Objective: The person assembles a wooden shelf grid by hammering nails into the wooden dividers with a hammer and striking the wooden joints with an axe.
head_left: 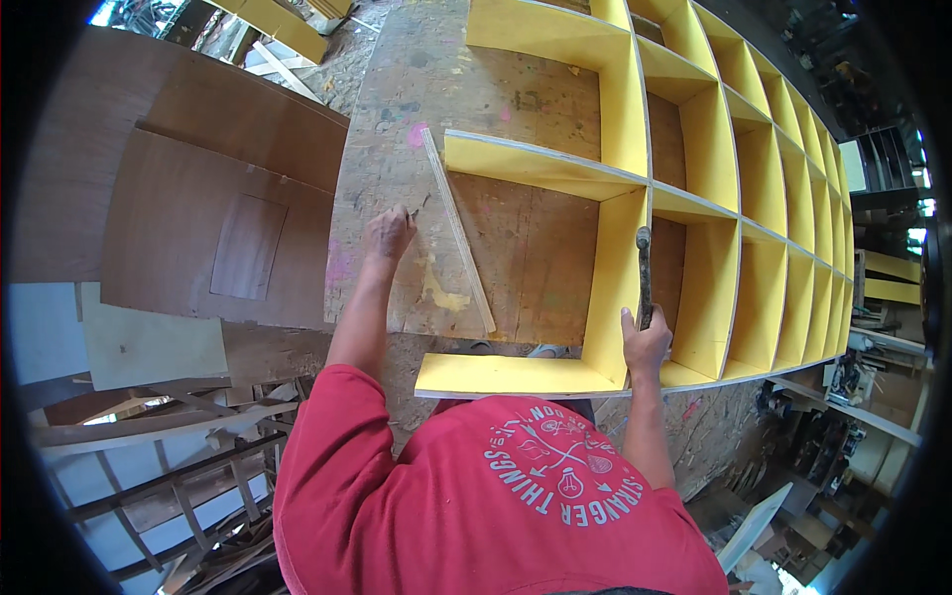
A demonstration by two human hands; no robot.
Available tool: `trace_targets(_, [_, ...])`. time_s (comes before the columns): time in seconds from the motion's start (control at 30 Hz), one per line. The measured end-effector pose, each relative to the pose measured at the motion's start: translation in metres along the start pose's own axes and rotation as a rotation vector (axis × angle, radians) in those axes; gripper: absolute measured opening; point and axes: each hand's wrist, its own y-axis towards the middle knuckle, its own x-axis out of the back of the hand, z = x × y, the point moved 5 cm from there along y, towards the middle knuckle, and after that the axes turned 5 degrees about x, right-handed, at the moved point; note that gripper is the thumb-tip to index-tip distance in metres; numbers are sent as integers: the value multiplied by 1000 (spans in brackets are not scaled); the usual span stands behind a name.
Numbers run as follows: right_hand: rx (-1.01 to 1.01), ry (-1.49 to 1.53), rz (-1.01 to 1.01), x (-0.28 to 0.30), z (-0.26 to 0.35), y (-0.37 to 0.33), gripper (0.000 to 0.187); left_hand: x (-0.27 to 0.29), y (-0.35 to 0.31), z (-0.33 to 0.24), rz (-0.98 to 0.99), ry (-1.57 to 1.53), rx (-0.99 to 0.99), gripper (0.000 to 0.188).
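A large yellow wooden frame of open compartments (649, 198) lies on a worn plywood worktop (397, 99) in front of me and to the right. My right hand (647, 342) is wrapped round a dark hammer (646, 273), over the near part of the frame, beside a long divider. My left hand (390, 233) is closed above the bare worktop, left of the frame. A small dark thin bit shows at its fingertips, too small to name. A narrow wood strip (456, 228) lies slantwise between my left hand and the yellow shelf boards (545, 164).
Brown plywood panels (188, 218) stand left of the worktop. Stacked boards (278, 30) and scrap lie at the far left. Below them at the near left is a slatted wooden structure (178, 496). Timber and clutter (843, 397) fill the right side.
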Motion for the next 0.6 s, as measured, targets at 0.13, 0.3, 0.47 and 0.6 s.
trace_targets(0.13, [30,39,-2,-4,1,2,32,-5,8,43,-71,-595,212,19])
trace_targets(0.3, [-3,13,-13,-2,-3,2,32,-3,-22,45,480,-2074,506,17])
trace_targets(0.47, [-7,61,2,-2,0,3,32,11,-42,47,397,-1989,630,29])
trace_targets(0.6, [-17,24,4,-4,-6,2,32,13,-36,33,95,-651,460,27])
